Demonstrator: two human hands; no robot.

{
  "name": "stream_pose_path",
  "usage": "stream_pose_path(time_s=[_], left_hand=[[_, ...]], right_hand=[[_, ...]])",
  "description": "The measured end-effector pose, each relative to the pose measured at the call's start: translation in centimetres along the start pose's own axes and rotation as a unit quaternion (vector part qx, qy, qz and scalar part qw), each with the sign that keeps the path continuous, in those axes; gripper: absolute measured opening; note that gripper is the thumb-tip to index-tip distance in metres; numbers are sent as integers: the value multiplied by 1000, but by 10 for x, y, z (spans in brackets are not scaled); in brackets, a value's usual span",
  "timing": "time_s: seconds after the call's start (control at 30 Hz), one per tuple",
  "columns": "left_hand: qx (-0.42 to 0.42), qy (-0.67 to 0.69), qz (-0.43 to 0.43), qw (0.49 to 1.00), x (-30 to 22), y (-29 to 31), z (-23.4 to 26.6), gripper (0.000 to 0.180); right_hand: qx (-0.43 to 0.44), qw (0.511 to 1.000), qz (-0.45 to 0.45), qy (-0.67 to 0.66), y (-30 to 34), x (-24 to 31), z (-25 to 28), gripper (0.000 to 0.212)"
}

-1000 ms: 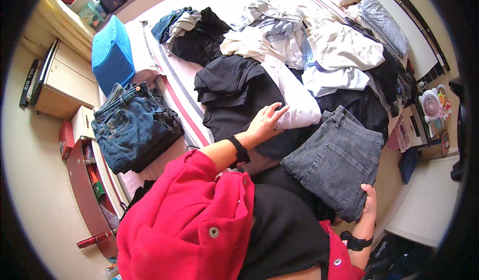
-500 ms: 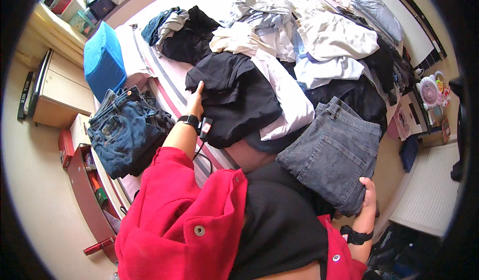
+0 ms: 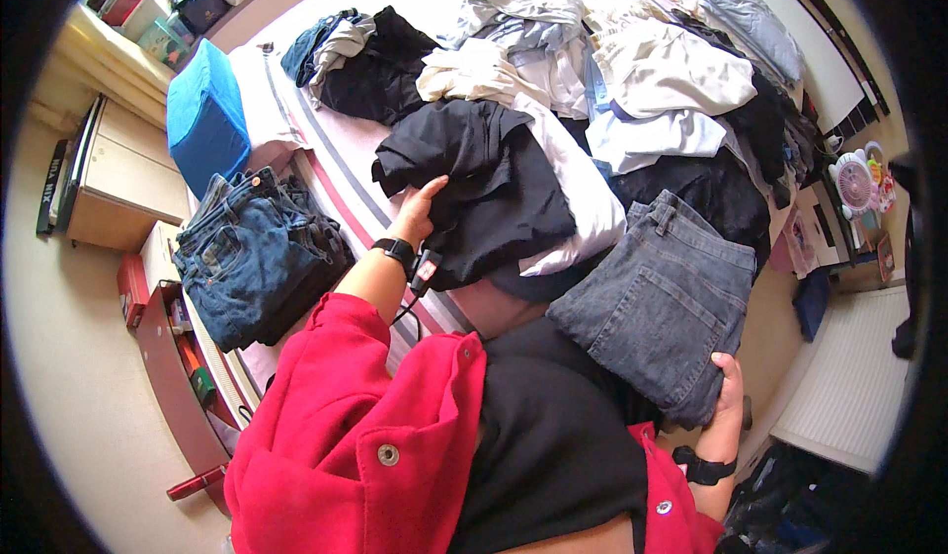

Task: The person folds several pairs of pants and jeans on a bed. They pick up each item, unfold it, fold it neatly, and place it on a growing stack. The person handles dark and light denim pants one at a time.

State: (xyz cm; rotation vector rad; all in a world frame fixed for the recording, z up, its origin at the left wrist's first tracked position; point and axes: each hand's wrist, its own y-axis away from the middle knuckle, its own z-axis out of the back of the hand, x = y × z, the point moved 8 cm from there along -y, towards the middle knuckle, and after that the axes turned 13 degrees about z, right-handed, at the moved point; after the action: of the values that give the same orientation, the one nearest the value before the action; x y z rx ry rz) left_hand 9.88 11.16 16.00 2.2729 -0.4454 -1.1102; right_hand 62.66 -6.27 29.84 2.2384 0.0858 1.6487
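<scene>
A folded pair of grey jeans (image 3: 662, 307) rests across my lap at the right. My right hand (image 3: 729, 386) holds its outer edge, thumb on top and the other fingers hidden beneath. My left hand (image 3: 419, 213) is at the left edge of a black garment (image 3: 504, 189) lying in loose folds on the bed. The thumb presses on the cloth, and the remaining fingers are mostly hidden by it. Just beyond the black garment lies a white garment (image 3: 583, 203). Folded blue jeans (image 3: 247, 268) are stacked to the left of my left forearm.
A heap of pale clothes (image 3: 671, 70) covers the far right of the striped bed (image 3: 326, 194). Farther left lie dark clothes (image 3: 370, 75) and a blue cushion-like block (image 3: 207, 110). A wooden cabinet (image 3: 128, 174) stands at the left, a small pink fan (image 3: 853, 181) at the right.
My left hand has moved right along the near edge of the black garment, whose folds have shifted slightly right. My right hand and the grey jeans have stayed in place.
</scene>
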Motion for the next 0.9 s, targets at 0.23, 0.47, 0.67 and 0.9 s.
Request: stream_pose_path(time_s=[0.23,0.47,0.67,0.9], left_hand=[[156,50,7,987,-21,-21,-109,32],[304,97,55,946,12,-52,-300,33],[60,-191,-39,979,45,-90,-282,46],[-47,-272,3,961,44,-55,-210,47]], right_hand=[[9,999,14,27,3,11,-10,62],[-29,998,46,11,34,51,-23,63],[-99,994,44,35,57,69,-30,65],[-115,986,70,-94,74,117,-105,68]])
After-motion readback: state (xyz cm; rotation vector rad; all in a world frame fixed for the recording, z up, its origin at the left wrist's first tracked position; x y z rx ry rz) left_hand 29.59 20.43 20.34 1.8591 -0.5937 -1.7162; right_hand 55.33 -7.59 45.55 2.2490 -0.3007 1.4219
